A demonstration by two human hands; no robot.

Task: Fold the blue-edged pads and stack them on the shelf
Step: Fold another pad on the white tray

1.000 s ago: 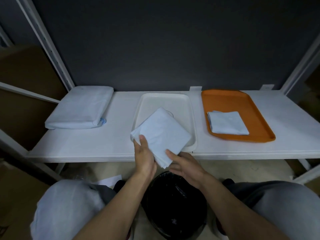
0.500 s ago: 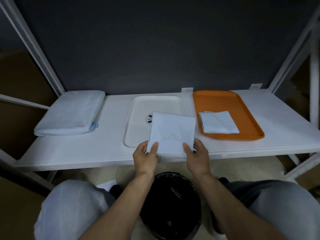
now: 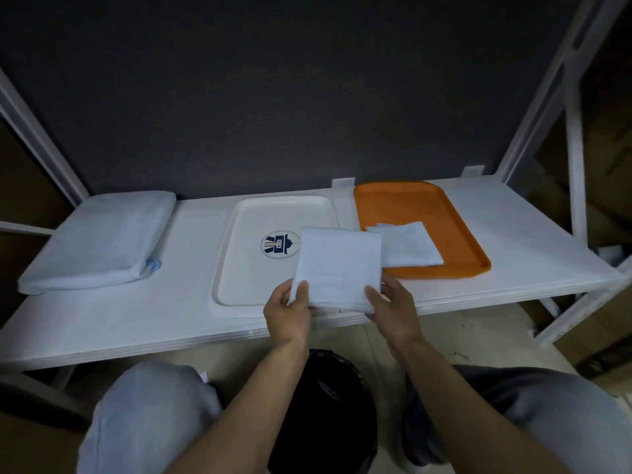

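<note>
A folded white pad [image 3: 338, 265] hangs over the front right part of the white tray [image 3: 246, 282], its right edge near the orange tray [image 3: 461, 234]. My left hand [image 3: 287, 309] pinches its near left corner, thumb on top. My right hand [image 3: 393, 306] pinches the near right corner the same way. A second folded pad [image 3: 410, 246] lies flat in the orange tray. At the shelf's left end sits a thick bundle of pads [image 3: 99, 244], a blue edge showing at its near right corner.
The white shelf [image 3: 530, 234] has white frame posts at both sides and a dark panel behind. A black bin [image 3: 328, 412] stands on the floor between my knees. Brown cardboard boxes sit at the far right.
The pad turned from a diagonal to square-on and moved right toward the orange tray. Both hands shifted to its two near corners. The white tray's round logo is now uncovered.
</note>
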